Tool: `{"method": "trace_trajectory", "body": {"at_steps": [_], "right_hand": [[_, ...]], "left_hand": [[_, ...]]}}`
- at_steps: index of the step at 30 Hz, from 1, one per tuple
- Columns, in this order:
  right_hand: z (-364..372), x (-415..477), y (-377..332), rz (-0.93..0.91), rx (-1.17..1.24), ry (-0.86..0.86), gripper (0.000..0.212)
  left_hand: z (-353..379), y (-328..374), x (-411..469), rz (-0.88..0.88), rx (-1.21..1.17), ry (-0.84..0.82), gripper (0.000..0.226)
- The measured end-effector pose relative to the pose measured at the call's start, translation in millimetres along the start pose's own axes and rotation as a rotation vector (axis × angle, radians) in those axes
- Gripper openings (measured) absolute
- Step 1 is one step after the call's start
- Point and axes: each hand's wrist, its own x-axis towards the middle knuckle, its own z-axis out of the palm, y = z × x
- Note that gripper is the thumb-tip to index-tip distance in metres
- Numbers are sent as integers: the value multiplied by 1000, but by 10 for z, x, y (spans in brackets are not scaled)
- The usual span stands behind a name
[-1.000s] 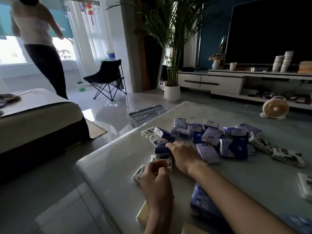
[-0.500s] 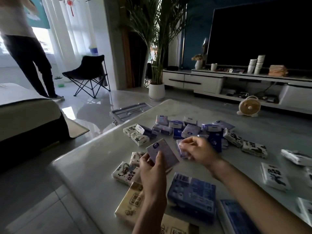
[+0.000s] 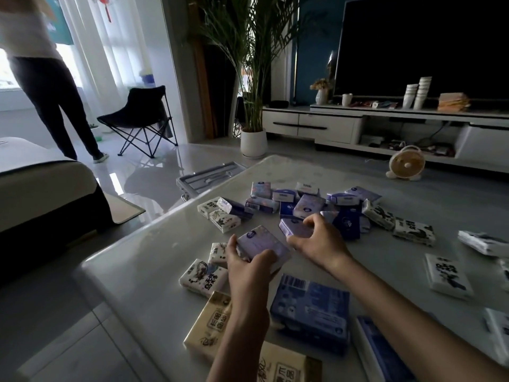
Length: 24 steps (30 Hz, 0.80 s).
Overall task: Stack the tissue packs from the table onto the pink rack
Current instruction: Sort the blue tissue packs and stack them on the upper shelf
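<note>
Several small tissue packs lie scattered on the grey table (image 3: 143, 271). My left hand (image 3: 248, 268) grips a pale purple pack (image 3: 261, 244), lifted a little above the tabletop. My right hand (image 3: 316, 241) curls its fingers round another purple pack (image 3: 293, 228) at the near edge of the pile (image 3: 303, 202). White packs with black print (image 3: 203, 278) lie left of my left hand. Larger blue packs (image 3: 311, 310) and beige packs (image 3: 209, 323) sit close to me. No pink rack is in view.
More white packs (image 3: 446, 275) lie at the table's right side. A metal tray (image 3: 209, 176) sits on the floor beyond the table's far-left corner. A sofa (image 3: 41, 194), folding chair (image 3: 137, 119), potted palm (image 3: 253, 139) and small fan (image 3: 406, 164) surround the table. A person (image 3: 46, 78) stands by the window.
My left hand has picked a purple pack up off the table and now holds it lower and flatter. My right hand has closed on a second purple pack from the pile.
</note>
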Motion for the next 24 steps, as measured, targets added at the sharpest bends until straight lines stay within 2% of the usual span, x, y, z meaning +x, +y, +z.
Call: {"method": "trace_trajectory", "body": {"at_steps": [3, 4, 6, 7, 10, 14, 17, 20, 21, 24], "right_hand": [[-190, -237, 35, -17, 246, -37, 42], [-252, -326, 54, -7, 323, -61, 39], [-377, -501, 96, 27, 451, -98, 36], [-443, -574, 124, 42, 485, -99, 37], [-703, -806, 204, 96, 548, -71, 35], [-1137, -1198, 391, 188, 722, -109, 51], [-1475, -1566, 556, 155, 767, -87, 56], [-1774, -1994, 767, 92, 762, 27, 55], [-1860, -2138, 854, 72, 754, 80, 50], [-2146, -2550, 1095, 58, 795, 191, 19]], "left_hand": [[15, -24, -42, 30, 39, -63, 93], [29, -29, -68, 24, 52, -94, 91], [77, -35, -145, 15, 87, -147, 73], [110, -38, -193, 17, 101, -166, 66], [227, -51, -362, 18, 107, -236, 67], [398, -62, -698, 38, 177, -425, 65], [545, -125, -1041, 66, 252, -545, 75], [686, -224, -1457, 74, 291, -590, 80], [737, -256, -1597, 75, 292, -594, 80], [974, -354, -2005, 104, 319, -635, 83]]}}
